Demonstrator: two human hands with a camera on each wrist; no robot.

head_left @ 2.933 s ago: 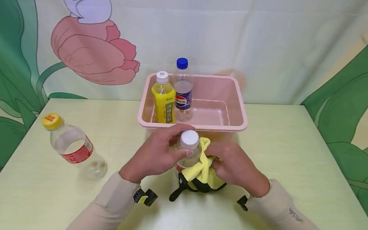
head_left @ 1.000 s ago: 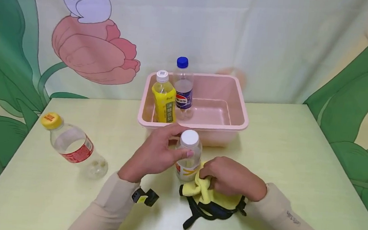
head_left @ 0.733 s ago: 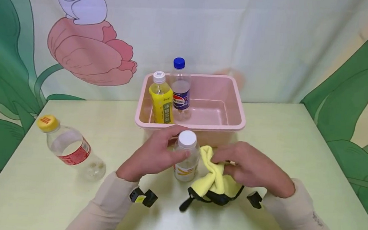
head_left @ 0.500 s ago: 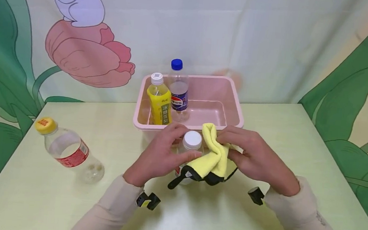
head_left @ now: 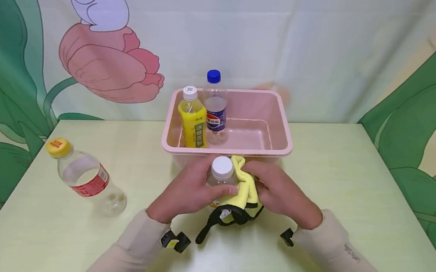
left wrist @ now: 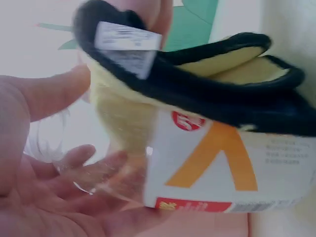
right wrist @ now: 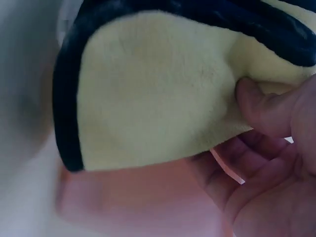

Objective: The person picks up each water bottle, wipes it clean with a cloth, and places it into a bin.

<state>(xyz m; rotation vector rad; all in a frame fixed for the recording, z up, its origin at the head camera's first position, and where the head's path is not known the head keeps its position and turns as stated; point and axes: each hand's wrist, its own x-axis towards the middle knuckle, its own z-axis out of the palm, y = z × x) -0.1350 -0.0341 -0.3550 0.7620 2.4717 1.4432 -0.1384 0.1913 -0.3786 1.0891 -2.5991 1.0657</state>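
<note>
My left hand [head_left: 191, 190] grips a clear plastic bottle [head_left: 222, 168] with a white cap, upright on the table in front of the pink bin. Its white label [left wrist: 212, 168] with an orange mark shows in the left wrist view. Between thumb and fingers, my right hand [head_left: 277, 191] pinches a yellow cloth [head_left: 244, 195] with dark edging, which lies along the bottle's right and front sides. The right wrist view shows the thumb [right wrist: 266, 106] on the cloth's folded surface. Much of the bottle is hidden behind the cloth and left hand.
Behind my hands stands the pink bin [head_left: 284, 150], holding a yellow-labelled bottle [head_left: 194, 125] and a blue-capped bottle [head_left: 216, 114] on its left side. Another clear bottle [head_left: 91, 181] with a yellow cap and red label is on the table's left side.
The right hand drew the cloth down, raised it beside the bottle, and has now lowered it somewhat against the bottle. The left hand stays on the bottle throughout.
</note>
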